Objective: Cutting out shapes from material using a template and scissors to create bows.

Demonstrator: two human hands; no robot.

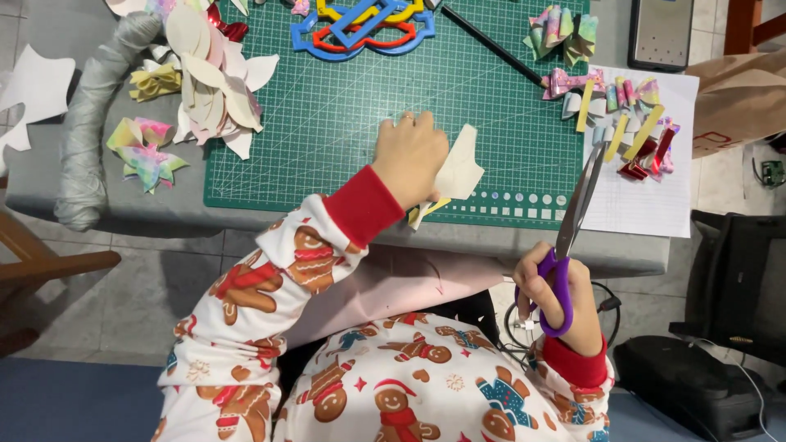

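The left hand [409, 155] lies knuckles-up on the green cutting mat [344, 106], fingers curled around a cream cut-out piece [460, 168] near the mat's near edge, apparently pinning the thin, stiff-looking sheet flat so it cannot slide. The right hand [565, 303] hangs off the table's near right corner, closed through the purple loops of the scissors [573, 229]; their grey blades point away over the white lined paper [647, 205], clear of the work. Far left sits a pile of cream petal shapes [217, 82]; far right, glossy folded ribbon bows [565, 33] and plastic stencil frames [364, 29].
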